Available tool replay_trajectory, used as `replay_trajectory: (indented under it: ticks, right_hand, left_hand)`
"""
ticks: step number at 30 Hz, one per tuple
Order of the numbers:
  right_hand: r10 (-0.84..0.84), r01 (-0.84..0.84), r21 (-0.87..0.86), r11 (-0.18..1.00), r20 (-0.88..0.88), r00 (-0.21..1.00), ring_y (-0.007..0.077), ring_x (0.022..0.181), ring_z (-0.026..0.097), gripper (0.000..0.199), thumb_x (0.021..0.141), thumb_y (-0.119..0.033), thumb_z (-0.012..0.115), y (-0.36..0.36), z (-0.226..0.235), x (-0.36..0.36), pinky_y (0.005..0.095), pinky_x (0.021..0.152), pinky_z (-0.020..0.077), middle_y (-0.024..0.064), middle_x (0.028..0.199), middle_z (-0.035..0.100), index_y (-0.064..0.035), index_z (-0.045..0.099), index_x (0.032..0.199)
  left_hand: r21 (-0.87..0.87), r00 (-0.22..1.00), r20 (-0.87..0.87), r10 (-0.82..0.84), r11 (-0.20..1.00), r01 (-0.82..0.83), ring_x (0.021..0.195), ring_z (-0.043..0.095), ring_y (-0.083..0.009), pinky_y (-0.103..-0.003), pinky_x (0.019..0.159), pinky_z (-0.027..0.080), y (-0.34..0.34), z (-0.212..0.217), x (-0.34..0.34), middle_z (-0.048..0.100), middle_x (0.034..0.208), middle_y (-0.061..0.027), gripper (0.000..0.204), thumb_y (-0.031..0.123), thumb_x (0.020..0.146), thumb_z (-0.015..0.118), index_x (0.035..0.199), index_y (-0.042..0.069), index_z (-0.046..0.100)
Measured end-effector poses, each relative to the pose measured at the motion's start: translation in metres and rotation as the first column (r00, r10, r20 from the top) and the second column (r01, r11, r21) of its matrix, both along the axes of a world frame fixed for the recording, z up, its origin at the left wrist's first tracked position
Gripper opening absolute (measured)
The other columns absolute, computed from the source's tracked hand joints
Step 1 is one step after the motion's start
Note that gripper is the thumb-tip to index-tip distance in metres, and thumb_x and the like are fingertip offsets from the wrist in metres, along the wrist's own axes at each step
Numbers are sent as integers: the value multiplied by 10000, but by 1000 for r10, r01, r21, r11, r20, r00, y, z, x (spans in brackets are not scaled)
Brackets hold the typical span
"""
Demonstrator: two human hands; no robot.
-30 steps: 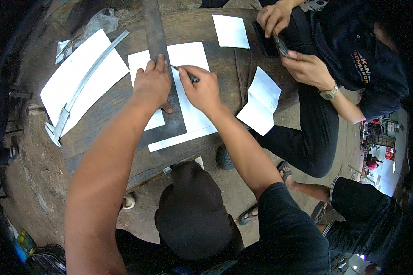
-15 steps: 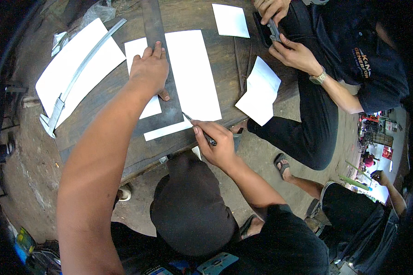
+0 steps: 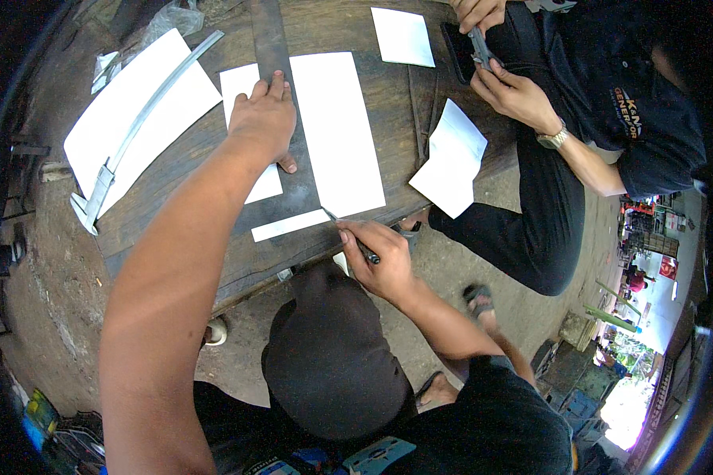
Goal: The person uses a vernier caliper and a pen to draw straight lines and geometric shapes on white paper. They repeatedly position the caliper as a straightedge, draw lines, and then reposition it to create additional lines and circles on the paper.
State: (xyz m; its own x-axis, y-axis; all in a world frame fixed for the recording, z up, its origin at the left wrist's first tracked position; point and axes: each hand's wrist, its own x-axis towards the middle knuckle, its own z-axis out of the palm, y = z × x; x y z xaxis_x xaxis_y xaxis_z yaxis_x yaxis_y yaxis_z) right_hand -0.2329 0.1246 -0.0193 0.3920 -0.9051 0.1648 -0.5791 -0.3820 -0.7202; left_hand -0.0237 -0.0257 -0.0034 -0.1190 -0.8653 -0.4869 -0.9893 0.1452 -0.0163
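the left hand point(image 3: 263, 119) lies flat, fingers spread, pressing a long metal ruler point(image 3: 281, 119) down on the wooden table point(image 3: 388, 111). the ruler runs from the far edge toward the near edge, over white paper: a wide sheet point(image 3: 337, 131) just right of it, a smaller sheet point(image 3: 242, 83) partly under the hand on its left. the right hand point(image 3: 380, 257) is closed around a knife point(image 3: 348, 233), its tip at the near end of the wide sheet, beside the ruler. a thin strip point(image 3: 291, 225) of paper lies across the ruler's near end.

well to the left lies a large sheet point(image 3: 127, 119) with a curved metal bar point(image 3: 146, 111) across it. to the right, a small sheet point(image 3: 402, 36) and a folded sheet point(image 3: 451, 158) hanging over the table edge. a seated person point(image 3: 602, 119) there holds a dark tool point(image 3: 479, 43) in both hands.
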Motion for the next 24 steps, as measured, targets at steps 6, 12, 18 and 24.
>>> replay_trajectory:
  ticks: [6, 12, 18, 24]
  right_hand:
    - [-145, 153, -50, 987, 146, 979, 358, 867, 735, 164, 946, -90, 666, -53, 4, 17, 398, 773, 577, 213, 967, 735, 17, 721, 1058]
    - [-188, 211, -74, 975, 246, 951, 279, 805, 722, 264, 975, -216, 665, -165, -16, 70, 360, 711, 554, 193, 896, 731, 10, 735, 1090]
    - [-186, 200, -31, 979, 243, 952, 399, 909, 722, 284, 956, -227, 668, -193, -25, 91, 421, 812, 572, 250, 1004, 726, 27, 733, 1064]
    - [-184, 203, -54, 978, 247, 951, 405, 907, 719, 281, 953, -222, 672, -195, -30, 93, 419, 814, 573, 251, 993, 726, 34, 733, 1050]
  left_hand:
    - [1, 1000, -16, 2, 1000, -2, 1496, 309, -328, -472, 1135, 407, 0, 2, 0, 203, 1679, -148, 1372, 413, 478, 979, 1568, -26, 271]
    - [-29, 998, 40, -44, 999, 45, 1470, 343, -270, -439, 1091, 415, 0, 0, 1, 201, 1684, -138, 1365, 457, 508, 972, 1567, -45, 272]
    - [-27, 999, 14, -29, 999, 29, 1488, 317, -270, -436, 1096, 413, 0, -1, 3, 224, 1676, -138, 1375, 443, 507, 983, 1572, -42, 261]
    - [-13, 1000, 2, -21, 1000, 21, 1492, 307, -269, -437, 1099, 409, 0, 1, 2, 233, 1672, -137, 1363, 437, 517, 983, 1570, -44, 264]
